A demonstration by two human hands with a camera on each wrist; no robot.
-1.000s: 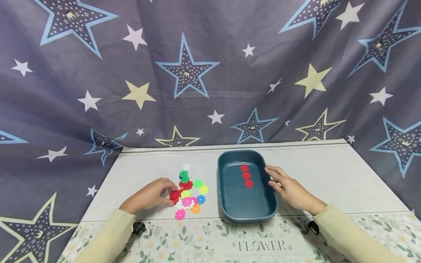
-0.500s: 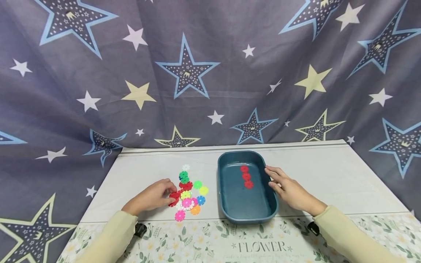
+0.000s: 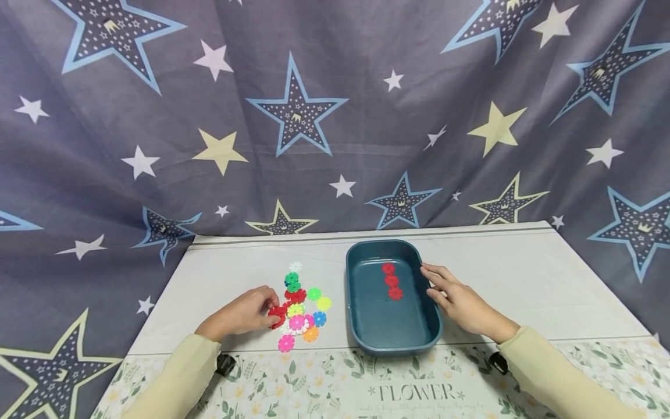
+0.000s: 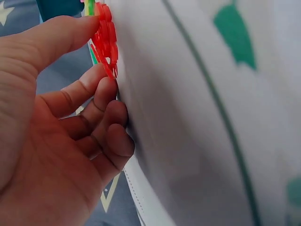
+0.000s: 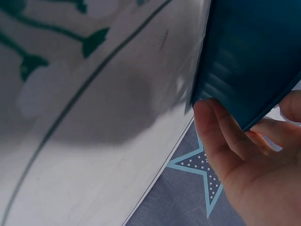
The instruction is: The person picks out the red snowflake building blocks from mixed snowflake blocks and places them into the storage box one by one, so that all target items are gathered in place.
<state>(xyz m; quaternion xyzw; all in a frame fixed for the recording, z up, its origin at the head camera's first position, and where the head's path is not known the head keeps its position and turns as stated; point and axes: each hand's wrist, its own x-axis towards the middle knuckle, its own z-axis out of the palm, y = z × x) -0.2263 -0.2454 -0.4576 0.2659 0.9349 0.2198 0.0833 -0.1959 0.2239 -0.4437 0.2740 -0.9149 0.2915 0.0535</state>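
Observation:
My left hand [image 3: 238,314] is at the left edge of a loose pile of plastic snowflake discs. Its thumb and index finger pinch at red snowflake discs [image 4: 106,35], which stand in an overlapping cluster in the left wrist view; how many it grips is hidden. Pink, white, yellow, green, blue and orange discs lie beside them, such as a pink disc [image 3: 286,343]. My right hand [image 3: 466,302] touches the right side of a dark teal tray [image 3: 394,351], its fingers fairly straight against the wall and rim. Inside the tray lie three red discs [image 3: 392,280] in a row.
A white tabletop [image 3: 502,273] bears both pile and tray. Along its front runs a flower-printed strip [image 3: 293,384]. A grey curtain with stars [image 3: 335,116] hangs behind the table.
The left hand shifts very slightly, its thumb and index finger working at the red discs at the pile's left edge. My right hand and the tray keep their place.

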